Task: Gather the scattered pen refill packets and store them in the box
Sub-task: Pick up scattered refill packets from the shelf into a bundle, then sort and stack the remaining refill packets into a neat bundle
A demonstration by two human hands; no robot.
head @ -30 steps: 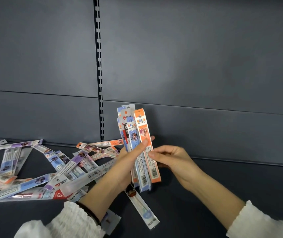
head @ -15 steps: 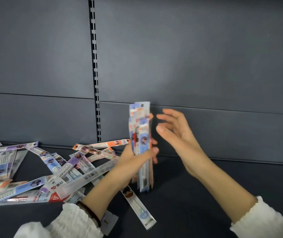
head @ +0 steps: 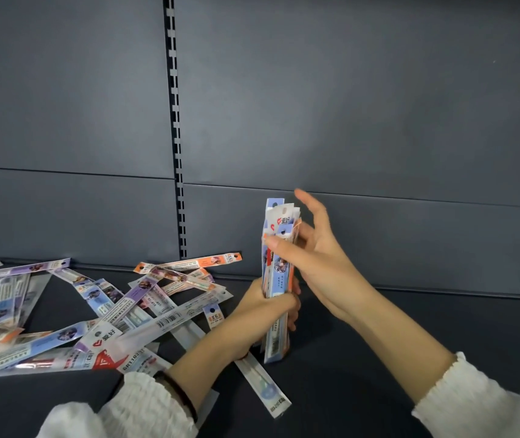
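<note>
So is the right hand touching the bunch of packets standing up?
Touching. In the head view the thumb of the right hand lies across the front of the bundle of packets, with no gap between them.

The middle of the bundle of packets (head: 279,276) is covered by the fingers (head: 295,314) of the left hand (head: 265,306), and its upper part is crossed by the thumb of the right hand (head: 318,267). The loose packets (head: 31,346) at the left end of the shelf (head: 410,343) are blurred and cut off by the picture's edge. One packet (head: 266,388) is partly hidden under the left forearm.
</note>
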